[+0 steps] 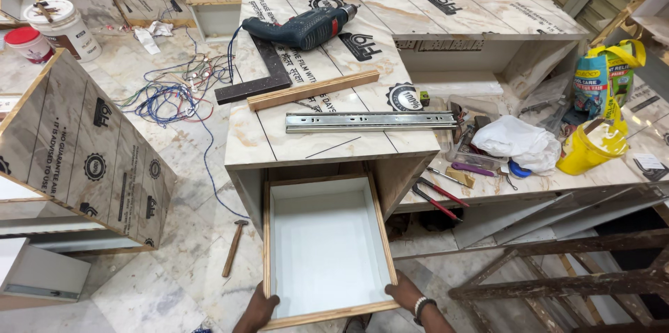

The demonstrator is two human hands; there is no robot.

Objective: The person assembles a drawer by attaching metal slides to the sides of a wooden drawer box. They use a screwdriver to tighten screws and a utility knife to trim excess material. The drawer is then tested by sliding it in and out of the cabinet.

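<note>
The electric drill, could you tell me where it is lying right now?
In the head view the electric drill lies at the far end of the cabinet top, just beyond the black square and the wooden batten.

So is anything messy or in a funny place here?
Yes. A tangle of coloured wires sprawls loose across the floor, and a hammer lies on the floor beside the drawer that the left hand and right hand grip. Tools lie scattered by a crumpled white cloth.
</note>
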